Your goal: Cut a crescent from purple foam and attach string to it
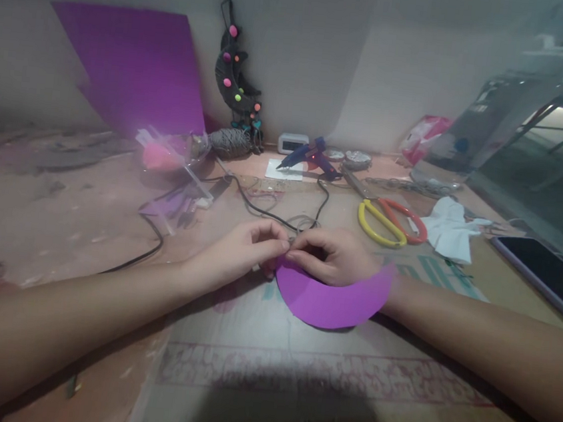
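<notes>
The fingers of both hands come together almost tip to tip; those of the right hand (341, 257) are curled in a pinch and appear to be grasping the near-left end of a purple crescent (329, 305), with the thumb lying along that end; the left hand (237, 250) has its thumb and forefinger drawn close at the same tip, though whether they grip the crescent, something tiny or nothing, I cannot tell; the crescent hangs just below the right fingers, its curved outer edge toward the wearer and its far end reaching back by the right wrist; it looks like thin card or foam sheet, so I judge it very light, bendable, easily creased and not very slippery; a flat pinch near the tip should suit small work there, while the broad middle would be the safer place to carry it, without squeezing the edges; just beyond the fingers lies a loop of thin cord (305, 221); farther past them rests a blue glue gun (312, 155); beyond the right fingers, to their right, are scissors (385, 223), then a crumpled white tissue (453, 230)
</notes>
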### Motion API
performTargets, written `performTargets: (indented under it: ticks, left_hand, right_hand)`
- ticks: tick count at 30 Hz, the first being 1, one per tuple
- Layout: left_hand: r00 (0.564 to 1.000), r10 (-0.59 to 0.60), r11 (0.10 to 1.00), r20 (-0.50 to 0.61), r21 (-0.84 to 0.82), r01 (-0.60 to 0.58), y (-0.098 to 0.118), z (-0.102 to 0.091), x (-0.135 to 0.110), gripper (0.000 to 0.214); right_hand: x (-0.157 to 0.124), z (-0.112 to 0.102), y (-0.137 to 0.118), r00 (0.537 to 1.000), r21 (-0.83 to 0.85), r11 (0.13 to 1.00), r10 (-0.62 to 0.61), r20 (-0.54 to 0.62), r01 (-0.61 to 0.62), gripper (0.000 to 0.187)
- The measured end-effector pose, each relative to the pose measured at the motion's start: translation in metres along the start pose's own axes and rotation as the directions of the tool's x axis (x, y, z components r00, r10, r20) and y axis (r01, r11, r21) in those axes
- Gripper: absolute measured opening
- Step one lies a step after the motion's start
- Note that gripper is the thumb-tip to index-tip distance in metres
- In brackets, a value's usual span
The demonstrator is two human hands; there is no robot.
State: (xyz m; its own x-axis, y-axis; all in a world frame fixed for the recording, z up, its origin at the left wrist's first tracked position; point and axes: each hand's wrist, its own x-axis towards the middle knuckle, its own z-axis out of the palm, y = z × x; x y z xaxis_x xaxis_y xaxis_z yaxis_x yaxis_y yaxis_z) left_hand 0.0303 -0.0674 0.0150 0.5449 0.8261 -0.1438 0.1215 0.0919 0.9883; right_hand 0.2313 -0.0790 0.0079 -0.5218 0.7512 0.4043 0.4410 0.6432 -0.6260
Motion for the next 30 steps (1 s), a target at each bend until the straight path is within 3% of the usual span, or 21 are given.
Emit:
performTargets:
  ticks: [3, 6, 8, 10, 12, 19, 25, 30]
  left_hand:
    - [1.0, 0.01, 0.998, 0.013, -0.06, -0.009, -0.002, -0.001, 0.001, 0.031]
    - [0.999, 0.039, 0.985, 0.023, -0.172, -0.035, -0.003, -0.001, 0.002, 0.047]
    - [0.998, 0.06, 0.962, 0.003, -0.266, -0.057, -0.004, -0.001, 0.004, 0.043]
    - [0.996, 0.079, 0.944, -0.04, -0.319, -0.087, -0.006, 0.0, 0.005, 0.027]
    - [0.992, 0.096, 0.945, -0.085, -0.304, -0.117, -0.008, -0.001, 0.006, 0.013]
    - [0.992, 0.104, 0.955, -0.067, -0.272, -0.119, -0.015, -0.003, 0.006, 0.024]
    - [0.992, 0.105, 0.954, -0.077, -0.272, -0.122, -0.012, 0.0, 0.007, 0.025]
    - [0.998, 0.042, 0.977, -0.039, -0.207, -0.05, -0.011, 0.0, 0.005, 0.03]
  right_hand:
    - [-0.001, 0.0, 0.001, 1.0, -0.004, 1.0, -0.006, -0.028, 0.006, 0.018]
    - [0.0, -0.004, -0.003, 0.995, 0.016, 0.996, 0.087, -0.05, -0.086, 0.019]
    - [0.001, -0.007, -0.007, 0.983, 0.041, 0.985, 0.17, -0.068, -0.167, 0.02]
    - [0.002, -0.009, -0.01, 0.97, 0.069, 0.972, 0.228, -0.083, -0.223, 0.021]
    - [0.003, -0.011, -0.011, 0.961, 0.093, 0.962, 0.265, -0.085, -0.257, 0.023]
    - [0.003, -0.012, -0.014, 0.961, 0.128, 0.957, 0.27, -0.063, -0.261, 0.022]
    - [0.004, -0.01, -0.011, 0.964, 0.086, 0.969, 0.24, -0.114, -0.231, 0.02]
    - [0.003, -0.008, -0.009, 0.97, 0.079, 0.974, 0.222, -0.101, -0.214, 0.018]
